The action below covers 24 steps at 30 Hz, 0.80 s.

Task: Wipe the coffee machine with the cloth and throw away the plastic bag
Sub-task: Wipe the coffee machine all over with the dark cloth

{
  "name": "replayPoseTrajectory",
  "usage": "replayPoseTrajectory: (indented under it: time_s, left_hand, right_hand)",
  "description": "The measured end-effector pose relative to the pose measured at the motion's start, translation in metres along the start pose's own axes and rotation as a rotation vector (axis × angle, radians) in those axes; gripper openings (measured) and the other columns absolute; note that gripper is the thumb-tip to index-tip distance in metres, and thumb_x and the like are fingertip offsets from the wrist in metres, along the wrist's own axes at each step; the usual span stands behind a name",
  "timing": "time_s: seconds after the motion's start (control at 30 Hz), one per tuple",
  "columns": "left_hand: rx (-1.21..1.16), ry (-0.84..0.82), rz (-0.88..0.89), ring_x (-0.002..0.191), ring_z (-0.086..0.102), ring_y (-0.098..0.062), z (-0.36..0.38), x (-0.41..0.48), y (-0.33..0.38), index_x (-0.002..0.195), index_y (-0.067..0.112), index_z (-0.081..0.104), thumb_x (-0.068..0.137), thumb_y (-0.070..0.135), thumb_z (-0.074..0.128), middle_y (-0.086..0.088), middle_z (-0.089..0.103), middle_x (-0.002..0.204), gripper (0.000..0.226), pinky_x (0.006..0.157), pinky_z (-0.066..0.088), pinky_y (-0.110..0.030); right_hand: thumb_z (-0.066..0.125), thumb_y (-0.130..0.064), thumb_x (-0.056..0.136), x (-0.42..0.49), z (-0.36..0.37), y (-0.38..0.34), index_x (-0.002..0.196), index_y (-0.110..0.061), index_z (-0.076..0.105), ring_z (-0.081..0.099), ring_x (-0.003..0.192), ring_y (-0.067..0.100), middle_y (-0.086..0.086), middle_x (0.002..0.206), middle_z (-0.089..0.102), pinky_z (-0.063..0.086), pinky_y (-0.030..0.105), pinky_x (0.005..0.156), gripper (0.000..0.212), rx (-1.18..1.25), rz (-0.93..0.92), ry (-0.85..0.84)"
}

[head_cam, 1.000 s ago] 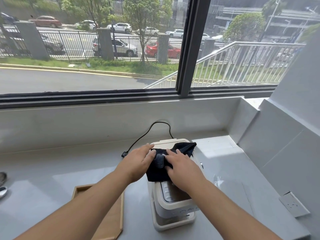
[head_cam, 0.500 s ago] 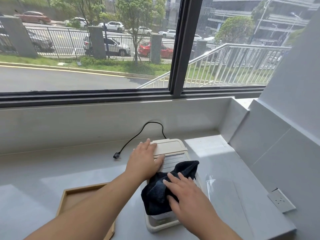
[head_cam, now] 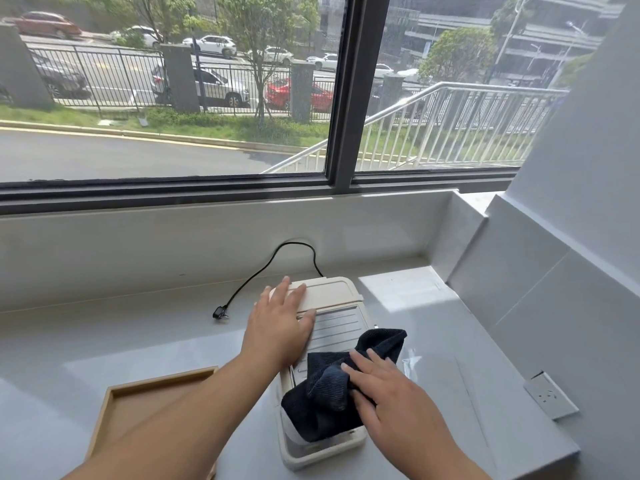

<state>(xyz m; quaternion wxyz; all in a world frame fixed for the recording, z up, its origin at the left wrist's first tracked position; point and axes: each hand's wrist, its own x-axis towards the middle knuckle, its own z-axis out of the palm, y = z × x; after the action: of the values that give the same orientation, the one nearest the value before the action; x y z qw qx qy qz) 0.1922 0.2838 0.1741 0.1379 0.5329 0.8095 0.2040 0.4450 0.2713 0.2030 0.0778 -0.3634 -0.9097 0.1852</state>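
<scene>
Counter (head_cam: 145, 344) unchanged. Coffee machine (head_cam: 337, 299) under both hands. Cloth (head_cam: 332, 393) has slid from the top rear down to the front edge since a second ago, so the top pass looks about done. Right hand (head_cam: 388, 400) flat, pressing cloth, fingers spread. Left hand (head_cam: 280, 327) moved off cloth, open, bracing the lid. Plastic bag (head_cam: 410, 362) just right of right hand, untouched.
</scene>
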Motion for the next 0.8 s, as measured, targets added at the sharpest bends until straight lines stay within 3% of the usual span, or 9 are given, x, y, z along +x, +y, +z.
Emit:
replayPoseTrajectory:
  time_s: [0.07,0.23,0.4,0.5,0.6,0.7,0.8]
  left_hand:
    - [-0.018,0.008,0.005,0.159,0.01,-0.029,0.001,0.0,0.0,0.161,0.038,0.029,0.104,0.058,0.033,0.005,0.014,0.175,0.061,0.128,0.015,-0.048]
    - [-0.051,0.037,0.025,0.158,0.013,-0.027,0.002,0.001,-0.002,0.16,0.035,0.034,0.102,0.06,0.013,0.003,0.019,0.174,0.067,0.128,0.016,-0.048]
    - [-0.126,0.05,-0.003,0.156,0.015,-0.023,0.005,0.002,-0.005,0.159,0.038,0.037,0.105,0.063,0.02,0.01,0.02,0.173,0.061,0.128,0.015,-0.043]
    - [-0.138,0.052,-0.007,0.155,0.018,-0.025,0.003,0.002,-0.004,0.158,0.038,0.039,0.103,0.064,0.022,0.009,0.023,0.172,0.063,0.127,0.018,-0.043]
    - [-0.143,0.053,-0.002,0.154,0.022,-0.026,-0.001,0.0,-0.001,0.156,0.04,0.04,0.091,0.074,0.016,0.008,0.026,0.171,0.077,0.125,0.022,-0.046]
    - [-0.157,0.068,-0.002,0.152,0.026,-0.025,-0.002,0.0,-0.001,0.155,0.037,0.041,0.094,0.068,0.025,0.007,0.03,0.169,0.07,0.124,0.026,-0.046]
    - [-0.2,0.098,0.013,0.151,0.03,-0.021,0.0,0.003,-0.002,0.159,0.032,0.037,0.104,0.048,0.034,0.007,0.036,0.166,0.058,0.124,0.027,-0.044]
  right_hand:
    - [0.042,-0.035,0.107,0.012,0.0,0.004,0.153,-0.04,0.046,0.02,0.156,0.009,-0.019,0.165,0.032,-0.002,0.015,0.12,0.046,-0.018,0.034,0.005]
    - [0.044,-0.029,0.107,0.049,-0.003,0.005,0.151,-0.037,0.05,0.027,0.155,0.016,-0.017,0.162,0.04,0.023,0.028,0.122,0.045,-0.027,0.09,0.046]
    - [0.043,-0.023,0.105,0.092,-0.004,-0.002,0.144,-0.036,0.054,0.032,0.153,0.024,-0.013,0.162,0.041,0.04,0.036,0.114,0.042,-0.043,0.122,0.082]
    - [0.046,-0.015,0.096,0.116,-0.005,-0.006,0.135,-0.026,0.061,0.042,0.145,0.025,-0.007,0.158,0.046,0.048,0.038,0.105,0.043,-0.072,0.119,0.095]
    - [0.049,-0.012,0.093,0.141,-0.007,-0.008,0.122,-0.017,0.071,0.046,0.141,0.022,0.0,0.144,0.06,0.046,0.034,0.101,0.036,-0.065,0.126,0.096]
    - [0.045,-0.018,0.099,0.164,-0.011,-0.011,0.138,-0.027,0.062,0.038,0.15,0.021,-0.005,0.154,0.053,0.04,0.032,0.107,0.044,-0.048,0.1,0.062]
    - [0.043,-0.02,0.101,0.18,-0.01,-0.018,0.144,-0.033,0.056,0.033,0.152,0.022,-0.01,0.157,0.049,0.036,0.036,0.114,0.047,-0.007,0.066,0.03]
